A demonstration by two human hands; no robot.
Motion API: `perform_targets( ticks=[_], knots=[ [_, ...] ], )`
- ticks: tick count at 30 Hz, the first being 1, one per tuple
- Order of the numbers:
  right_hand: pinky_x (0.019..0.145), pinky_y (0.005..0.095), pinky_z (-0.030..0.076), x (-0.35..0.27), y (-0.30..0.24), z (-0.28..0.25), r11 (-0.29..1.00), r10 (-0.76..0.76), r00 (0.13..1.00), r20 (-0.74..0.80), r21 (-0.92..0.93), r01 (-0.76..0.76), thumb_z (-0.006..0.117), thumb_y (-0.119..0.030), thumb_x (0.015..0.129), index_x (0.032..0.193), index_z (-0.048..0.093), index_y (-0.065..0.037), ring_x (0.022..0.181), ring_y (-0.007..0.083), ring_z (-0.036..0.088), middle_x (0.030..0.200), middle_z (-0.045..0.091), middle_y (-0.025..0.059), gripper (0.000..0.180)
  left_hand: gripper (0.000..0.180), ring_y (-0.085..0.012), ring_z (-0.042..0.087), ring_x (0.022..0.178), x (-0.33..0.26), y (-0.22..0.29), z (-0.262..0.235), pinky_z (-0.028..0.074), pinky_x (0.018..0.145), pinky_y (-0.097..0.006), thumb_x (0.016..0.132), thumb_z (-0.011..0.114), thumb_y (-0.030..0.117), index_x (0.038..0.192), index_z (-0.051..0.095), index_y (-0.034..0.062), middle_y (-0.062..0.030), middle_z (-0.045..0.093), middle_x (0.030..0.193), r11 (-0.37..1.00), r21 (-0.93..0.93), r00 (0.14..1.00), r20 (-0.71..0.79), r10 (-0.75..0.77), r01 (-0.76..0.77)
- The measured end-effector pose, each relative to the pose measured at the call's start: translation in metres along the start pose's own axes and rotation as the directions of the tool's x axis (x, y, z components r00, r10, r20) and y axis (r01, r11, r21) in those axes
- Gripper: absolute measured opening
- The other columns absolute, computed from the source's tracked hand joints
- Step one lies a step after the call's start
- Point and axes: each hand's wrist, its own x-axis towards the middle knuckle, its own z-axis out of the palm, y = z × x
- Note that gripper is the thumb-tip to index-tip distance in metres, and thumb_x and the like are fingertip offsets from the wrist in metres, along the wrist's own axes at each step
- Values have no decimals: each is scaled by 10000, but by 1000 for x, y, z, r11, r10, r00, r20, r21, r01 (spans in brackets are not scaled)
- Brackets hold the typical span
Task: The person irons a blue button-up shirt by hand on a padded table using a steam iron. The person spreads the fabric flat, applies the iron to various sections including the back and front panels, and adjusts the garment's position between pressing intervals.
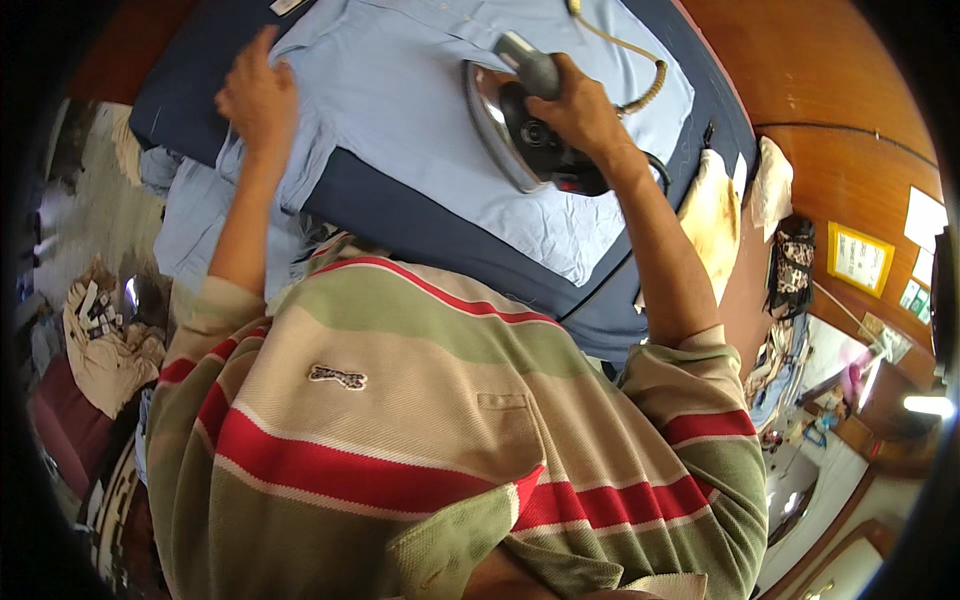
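My right hand [582, 108] is closed round the grey handle of a black and silver clothes iron [530, 130]. The iron is over a light blue shirt [400, 110], spread on a dark navy padded surface [420, 205]. Whether its soleplate touches the cloth I cannot tell. A coiled tan cord [655, 85] runs behind my right hand. On the left, my left hand [262, 95] is open, its fingers stretched out and slightly blurred, over the edge of the shirt. Part of the blue cloth hangs in folds over the near left edge, below that hand.
A dark cable passes under my right forearm. Right of the padded surface lie a scorched cream cloth [712, 215] and a patterned bag [792, 260]. Wooden panelling [830, 70] rises at the right, with a yellow-framed notice [860, 258]. Crumpled beige clothes [115, 345] lie at the left.
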Motion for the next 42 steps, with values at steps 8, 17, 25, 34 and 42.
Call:
perform_targets(
  ticks=[8,17,25,34,42],
  knots=[
    [767,384,475,-109,127,-46,942,316,945,-86,147,-302,673,-191,706,1094,519,-4,895,343,628,946,629,231,457,371,-226,485,1129,-91,125,-23,342,952,-440,820,588,207,1178,542,120,-59,544,1176,644,-691,559,406,723,-330],
    [725,412,479,-106,128,-44,980,185,978,-96,-59,-191,701,-325,711,1060,538,-17,810,372,627,842,637,230,493,553,-199,276,1324,-176,212,-44,273,1027,-430,869,493,409,1346,383,151,-27,321,1432,191,-855,39,197,980,-482],
    [692,442,478,-65,40,-14,982,-137,984,116,-111,150,665,-337,737,1038,559,-65,779,379,616,796,639,201,420,439,-203,369,1262,-195,210,-59,338,991,-395,841,544,298,1236,490,116,-52,432,1343,123,-911,91,94,991,-393],
    [739,447,483,-10,-56,26,907,-395,901,179,-79,414,661,-382,740,1051,568,-63,857,370,615,883,638,214,454,251,-278,572,922,-113,64,-91,419,792,-419,701,546,35,944,601,65,-84,613,996,940,-278,926,264,271,-196],
    [720,491,475,-6,-99,49,882,-449,886,118,-100,460,554,-545,783,933,591,6,807,433,607,812,617,288,572,157,-261,554,886,-90,-6,-66,417,764,-423,717,600,126,874,592,123,-57,576,900,963,-149,886,381,264,-223]
  ],
)
